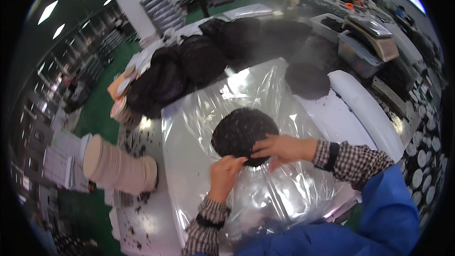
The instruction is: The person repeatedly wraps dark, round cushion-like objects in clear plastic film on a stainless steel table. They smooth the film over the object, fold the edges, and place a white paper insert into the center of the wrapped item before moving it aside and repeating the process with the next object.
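A round, dark, flaky cake point(244, 130) lies on a stack of clear plastic film sheets point(189, 161) in front of me. My left hand point(224, 176) is at the cake's near edge, thumb and forefinger pinched together on it. Over the near right edge reaches my right hand point(286, 149), its fingers stretched out and resting on the dark material, the thumb lower down. The film under and around the cake is wrinkled and shiny. What lies beneath my fingertips is hidden.
Tall stacked pale discs point(118, 166) stand at left. Full black bags point(177, 68) line the back. Another dark round cake point(307, 80) lies beyond the film, beside a white roll point(365, 109). A scale point(372, 31) sits on a plastic bin point(358, 57); dark crumbs litter the metal table point(142, 230).
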`<state>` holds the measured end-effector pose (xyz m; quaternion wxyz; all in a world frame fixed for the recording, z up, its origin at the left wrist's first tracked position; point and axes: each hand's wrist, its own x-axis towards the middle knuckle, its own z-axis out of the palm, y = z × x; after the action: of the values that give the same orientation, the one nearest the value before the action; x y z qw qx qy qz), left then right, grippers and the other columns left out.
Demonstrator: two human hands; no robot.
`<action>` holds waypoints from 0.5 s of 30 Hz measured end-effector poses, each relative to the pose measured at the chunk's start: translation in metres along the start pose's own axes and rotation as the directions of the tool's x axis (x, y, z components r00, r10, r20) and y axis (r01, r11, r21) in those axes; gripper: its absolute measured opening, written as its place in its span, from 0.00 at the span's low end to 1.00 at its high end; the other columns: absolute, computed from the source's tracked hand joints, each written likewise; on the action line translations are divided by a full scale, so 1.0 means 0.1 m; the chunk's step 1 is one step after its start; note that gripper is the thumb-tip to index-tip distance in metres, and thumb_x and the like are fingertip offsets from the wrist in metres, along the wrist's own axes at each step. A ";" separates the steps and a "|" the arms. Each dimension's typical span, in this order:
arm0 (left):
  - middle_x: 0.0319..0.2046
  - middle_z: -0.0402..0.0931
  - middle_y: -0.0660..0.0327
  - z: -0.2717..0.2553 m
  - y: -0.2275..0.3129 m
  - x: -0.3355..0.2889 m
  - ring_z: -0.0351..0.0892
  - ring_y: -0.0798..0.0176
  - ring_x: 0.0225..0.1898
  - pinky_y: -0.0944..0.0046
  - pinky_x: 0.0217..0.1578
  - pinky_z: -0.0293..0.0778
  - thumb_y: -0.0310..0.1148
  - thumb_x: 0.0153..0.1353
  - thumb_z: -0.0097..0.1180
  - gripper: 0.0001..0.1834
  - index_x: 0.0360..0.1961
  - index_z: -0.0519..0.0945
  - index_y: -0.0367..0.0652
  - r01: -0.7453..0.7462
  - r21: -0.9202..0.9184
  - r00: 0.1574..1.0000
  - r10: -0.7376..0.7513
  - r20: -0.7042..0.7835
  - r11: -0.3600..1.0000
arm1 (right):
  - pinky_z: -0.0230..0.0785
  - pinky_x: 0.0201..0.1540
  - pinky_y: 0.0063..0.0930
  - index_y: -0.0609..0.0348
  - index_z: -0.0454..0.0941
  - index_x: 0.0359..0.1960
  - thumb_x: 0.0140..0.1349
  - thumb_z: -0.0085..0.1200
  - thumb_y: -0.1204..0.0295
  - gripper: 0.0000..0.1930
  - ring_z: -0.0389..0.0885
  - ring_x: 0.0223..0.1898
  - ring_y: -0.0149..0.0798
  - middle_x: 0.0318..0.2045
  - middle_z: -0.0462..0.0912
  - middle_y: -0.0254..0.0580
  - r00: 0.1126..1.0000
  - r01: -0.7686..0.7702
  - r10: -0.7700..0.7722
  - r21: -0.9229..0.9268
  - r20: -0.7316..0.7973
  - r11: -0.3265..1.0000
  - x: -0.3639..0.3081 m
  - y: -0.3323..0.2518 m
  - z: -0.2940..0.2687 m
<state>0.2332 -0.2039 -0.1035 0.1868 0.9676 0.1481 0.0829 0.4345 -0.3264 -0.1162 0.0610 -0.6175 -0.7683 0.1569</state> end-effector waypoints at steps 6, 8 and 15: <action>0.50 0.65 0.40 0.20 -0.07 0.67 0.77 0.39 0.47 0.55 0.46 0.77 0.48 0.31 0.80 0.69 0.67 0.50 0.24 -0.013 0.158 0.968 -0.027 0.251 0.987 | 0.74 0.49 0.38 0.80 0.50 0.66 0.20 0.78 0.59 0.68 0.79 0.46 0.55 0.51 0.71 0.62 0.944 -0.326 0.329 -0.188 -0.018 0.926 0.13 0.20 -0.08; 0.55 0.60 0.32 0.26 -0.19 0.98 0.73 0.35 0.53 0.54 0.51 0.75 0.48 0.26 0.81 0.74 0.68 0.45 0.24 0.023 0.187 0.836 -0.121 0.535 0.982 | 0.75 0.47 0.36 0.84 0.50 0.64 0.18 0.79 0.59 0.69 0.80 0.44 0.55 0.49 0.72 0.62 0.949 -0.310 0.314 -0.193 -0.008 0.931 0.30 0.33 0.16; 0.53 0.66 0.41 1.03 -0.36 0.96 0.73 0.38 0.52 0.52 0.49 0.77 0.37 0.33 0.79 0.64 0.67 0.50 0.28 -0.020 0.371 0.918 -0.130 0.374 0.928 | 0.76 0.38 0.37 0.73 0.79 0.37 0.50 0.58 0.70 0.16 0.80 0.39 0.49 0.42 0.76 0.61 0.905 -0.425 0.419 -0.155 -0.072 0.892 0.40 0.23 0.46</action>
<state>0.3364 -0.1759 -0.2017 0.0306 0.9775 0.1482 -0.1472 0.4333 -0.2910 -0.1711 -0.0127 -0.7752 -0.6251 0.0901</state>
